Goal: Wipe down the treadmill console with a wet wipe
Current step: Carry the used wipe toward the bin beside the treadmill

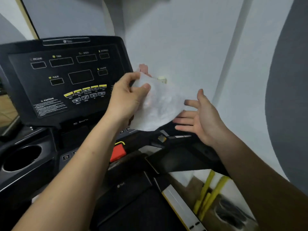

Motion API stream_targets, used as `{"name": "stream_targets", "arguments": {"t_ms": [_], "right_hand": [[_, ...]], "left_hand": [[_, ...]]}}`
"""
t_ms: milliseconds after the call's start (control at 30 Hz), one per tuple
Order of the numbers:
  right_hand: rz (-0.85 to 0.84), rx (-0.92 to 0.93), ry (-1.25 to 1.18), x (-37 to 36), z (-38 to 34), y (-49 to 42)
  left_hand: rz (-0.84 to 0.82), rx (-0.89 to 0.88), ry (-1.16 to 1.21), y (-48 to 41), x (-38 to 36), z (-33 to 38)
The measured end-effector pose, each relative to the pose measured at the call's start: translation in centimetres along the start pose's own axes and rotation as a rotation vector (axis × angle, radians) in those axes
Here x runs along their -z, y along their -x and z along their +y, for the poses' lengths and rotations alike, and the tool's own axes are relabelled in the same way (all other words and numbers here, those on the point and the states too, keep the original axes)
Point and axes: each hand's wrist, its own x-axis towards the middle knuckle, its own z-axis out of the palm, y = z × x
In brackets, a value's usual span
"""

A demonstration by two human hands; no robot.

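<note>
L fingers [143, 87] pinch white, thin, crumpled wet wipe [158, 107]; R hand [198, 117] fingers spread, released.

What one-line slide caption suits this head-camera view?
Left hand pinches an unfolded wet wipe beside the dark treadmill console; right hand is open.

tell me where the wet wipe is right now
In the head view, the wet wipe hangs mid-frame, pinched by the left hand, just right of the console.
</note>
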Motion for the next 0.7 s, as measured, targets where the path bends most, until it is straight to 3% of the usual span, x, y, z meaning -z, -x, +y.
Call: {"name": "stream_targets", "arguments": {"t_ms": [67,133,233,333,500,567,700], "right_hand": [[-0.05,-0.05,-0.129,3.2,-0.5,1.5],[-0.065,0.033,-0.191,6.7,-1.2,3.2],[-0.016,0.225,-0.031,11.9,-2.4,6.1],[0.158,0.378,0.204,17.8,-3.2,8.8],[0.432,0.585,0.285,27.7,-4.3,14.6],[0.498,0.604,0.317,31.8,-4.3,17.3],[0.659,0.547,0.488,40.2,-3.9,23.9]], "left_hand": [[-0.003,-0.03,-0.062,0.9,-2.9,1.2],[-0.066,-0.068,-0.073,2.0,-6.3,2.3],[-0.139,-0.078,-0.076,3.8,-11.9,3.8],[-0.249,-0.096,-0.131,5.8,-17.1,5.4],[-0.369,-0.229,-0.359,9.4,-26.6,8.5],[-0.411,-0.32,-0.405,11.3,-31.3,10.2],[-0.589,-0.389,-0.257,15.4,-40.9,12.9]]}}
